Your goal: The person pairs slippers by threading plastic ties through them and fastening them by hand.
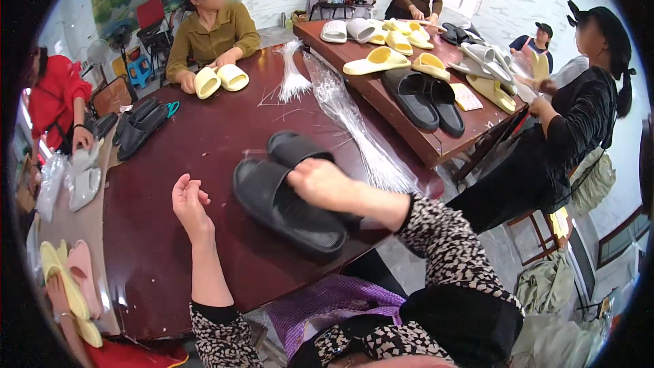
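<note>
Two black slide sandals [272, 194] lie side by side on the dark red table [204, 143] in front of me. My right hand [320, 180] rests on top of the pair, fingers curled over the straps. My left hand [187, 201] hovers just left of the sandals, palm turned up, fingers loosely curled, holding nothing that I can make out. A bundle of thin clear plastic ties [354, 126] stretches across the table to the right of the sandals.
A person in an olive shirt holds pale yellow slides [221, 80] at the far side. Black slides [139, 126] lie at the left. A second table [436, 150] carries yellow, white and black slides. Other people stand at the right and left.
</note>
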`<control>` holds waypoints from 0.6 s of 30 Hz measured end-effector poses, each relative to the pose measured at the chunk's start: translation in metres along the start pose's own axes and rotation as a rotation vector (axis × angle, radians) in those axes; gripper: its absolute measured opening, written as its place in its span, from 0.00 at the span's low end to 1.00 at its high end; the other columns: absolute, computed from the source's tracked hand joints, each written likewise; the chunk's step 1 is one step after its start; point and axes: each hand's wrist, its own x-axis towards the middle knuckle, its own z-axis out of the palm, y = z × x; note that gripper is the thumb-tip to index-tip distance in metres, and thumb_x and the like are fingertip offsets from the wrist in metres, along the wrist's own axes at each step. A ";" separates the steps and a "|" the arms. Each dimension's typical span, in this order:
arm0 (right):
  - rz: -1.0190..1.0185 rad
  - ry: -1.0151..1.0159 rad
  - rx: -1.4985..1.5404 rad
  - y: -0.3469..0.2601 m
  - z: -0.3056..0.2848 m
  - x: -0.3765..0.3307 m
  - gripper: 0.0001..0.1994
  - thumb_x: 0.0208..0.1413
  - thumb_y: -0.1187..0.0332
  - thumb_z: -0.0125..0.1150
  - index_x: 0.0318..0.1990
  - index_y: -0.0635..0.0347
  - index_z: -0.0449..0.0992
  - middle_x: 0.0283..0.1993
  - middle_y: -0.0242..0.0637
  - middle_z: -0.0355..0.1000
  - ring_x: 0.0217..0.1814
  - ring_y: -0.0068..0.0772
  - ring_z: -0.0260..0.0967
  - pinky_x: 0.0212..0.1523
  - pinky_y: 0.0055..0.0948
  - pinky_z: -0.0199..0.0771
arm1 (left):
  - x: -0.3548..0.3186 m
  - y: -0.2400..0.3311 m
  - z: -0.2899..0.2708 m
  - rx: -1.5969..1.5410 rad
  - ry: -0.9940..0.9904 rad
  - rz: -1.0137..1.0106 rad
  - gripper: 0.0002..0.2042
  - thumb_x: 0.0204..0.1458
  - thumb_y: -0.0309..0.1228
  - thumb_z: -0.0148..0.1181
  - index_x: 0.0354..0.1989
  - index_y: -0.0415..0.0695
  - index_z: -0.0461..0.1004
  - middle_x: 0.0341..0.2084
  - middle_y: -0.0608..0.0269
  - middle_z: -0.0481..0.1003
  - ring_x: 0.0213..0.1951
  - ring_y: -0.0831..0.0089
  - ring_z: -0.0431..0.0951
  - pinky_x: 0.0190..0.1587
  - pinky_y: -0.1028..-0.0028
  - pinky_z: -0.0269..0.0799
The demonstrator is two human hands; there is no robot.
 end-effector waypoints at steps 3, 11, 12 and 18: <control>0.060 0.081 -0.115 0.038 -0.027 -0.019 0.04 0.44 0.70 0.54 0.27 0.60 0.71 0.28 0.42 0.72 0.33 0.43 0.72 0.38 0.39 0.72 | -0.001 0.000 0.000 0.027 -0.004 -0.008 0.12 0.53 0.23 0.52 0.46 0.37 0.68 0.25 0.68 0.71 0.20 0.86 0.66 0.21 0.84 0.63; 0.462 -0.003 -0.532 0.170 -0.109 -0.074 0.05 0.48 0.72 0.51 0.24 0.59 0.72 0.27 0.44 0.74 0.34 0.42 0.73 0.37 0.40 0.70 | -0.002 -0.004 0.003 0.090 -0.032 -0.017 0.13 0.54 0.24 0.53 0.48 0.37 0.67 0.28 0.66 0.73 0.21 0.86 0.67 0.22 0.84 0.64; 0.460 0.023 -0.560 0.182 -0.115 -0.084 0.05 0.49 0.71 0.50 0.25 0.59 0.72 0.26 0.44 0.74 0.34 0.42 0.74 0.37 0.40 0.69 | -0.002 -0.005 0.001 0.094 -0.035 -0.024 0.13 0.54 0.25 0.53 0.48 0.37 0.67 0.29 0.66 0.73 0.21 0.86 0.67 0.22 0.84 0.64; 0.567 -0.022 -0.633 0.238 -0.122 -0.133 0.07 0.51 0.73 0.47 0.26 0.59 0.72 0.28 0.45 0.75 0.34 0.46 0.74 0.40 0.43 0.65 | 0.001 -0.013 -0.003 0.098 -0.084 -0.020 0.13 0.54 0.25 0.54 0.48 0.37 0.67 0.28 0.66 0.72 0.21 0.86 0.67 0.22 0.85 0.63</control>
